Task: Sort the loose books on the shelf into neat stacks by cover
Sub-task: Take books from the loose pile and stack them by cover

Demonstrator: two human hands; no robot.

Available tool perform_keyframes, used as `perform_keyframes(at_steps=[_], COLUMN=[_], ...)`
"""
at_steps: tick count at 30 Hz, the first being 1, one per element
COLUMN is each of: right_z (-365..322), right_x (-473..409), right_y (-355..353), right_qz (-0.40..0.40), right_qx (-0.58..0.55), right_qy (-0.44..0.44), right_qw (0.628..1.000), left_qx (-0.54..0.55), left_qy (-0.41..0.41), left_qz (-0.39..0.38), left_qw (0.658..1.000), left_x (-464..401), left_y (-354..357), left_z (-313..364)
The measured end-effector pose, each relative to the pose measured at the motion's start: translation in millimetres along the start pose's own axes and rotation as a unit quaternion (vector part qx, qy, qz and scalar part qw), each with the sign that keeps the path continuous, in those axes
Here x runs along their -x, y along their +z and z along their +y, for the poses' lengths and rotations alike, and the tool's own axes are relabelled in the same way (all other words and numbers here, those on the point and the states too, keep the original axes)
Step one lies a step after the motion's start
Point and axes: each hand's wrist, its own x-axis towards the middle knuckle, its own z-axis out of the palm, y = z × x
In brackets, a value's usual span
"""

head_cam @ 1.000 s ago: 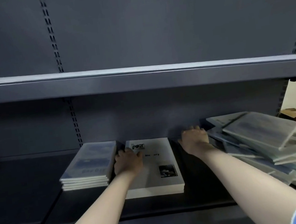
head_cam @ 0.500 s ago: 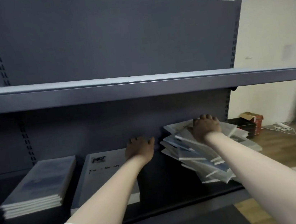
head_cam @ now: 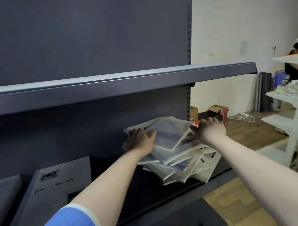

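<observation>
Head view: we've got our left hand [head_cam: 140, 139] and right hand [head_cam: 209, 130] spread flat on the top book [head_cam: 169, 133] of the loose pile [head_cam: 184, 167] at the shelf [head_cam: 183, 190]'s right end. The pile's overhanging, so a careless tug could probably dump it.

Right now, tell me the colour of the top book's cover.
Hazy blue-grey with a white edge, head view: top book.

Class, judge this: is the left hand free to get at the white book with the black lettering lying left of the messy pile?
Probably yes. The left hand only rests on the messy pile, and the white book lies uncovered beside that arm.
</observation>
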Motion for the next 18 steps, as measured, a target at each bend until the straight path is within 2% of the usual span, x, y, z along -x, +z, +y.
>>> perform_keyframes(at_steps=[5, 12, 18], right_z=[8, 2, -10], right_x=[-8, -31, -40], right_y=[9, 30, 32], right_qz=[-0.032, -0.058, -0.057], right_qx=[-0.033, -0.043, -0.115], right_qy=[-0.001, -0.027, -0.013], right_qw=[0.999, 0.997, 0.992], left_qx=[-0.008, -0.034, 0.043], left_qy=[-0.017, -0.004, 0.004], left_qz=[-0.03, 0.005, -0.029], left_qw=[0.999, 0.999, 0.999], left_x=[-18, -30, -33], left_y=[11, 3, -7], left_z=[8, 16, 11])
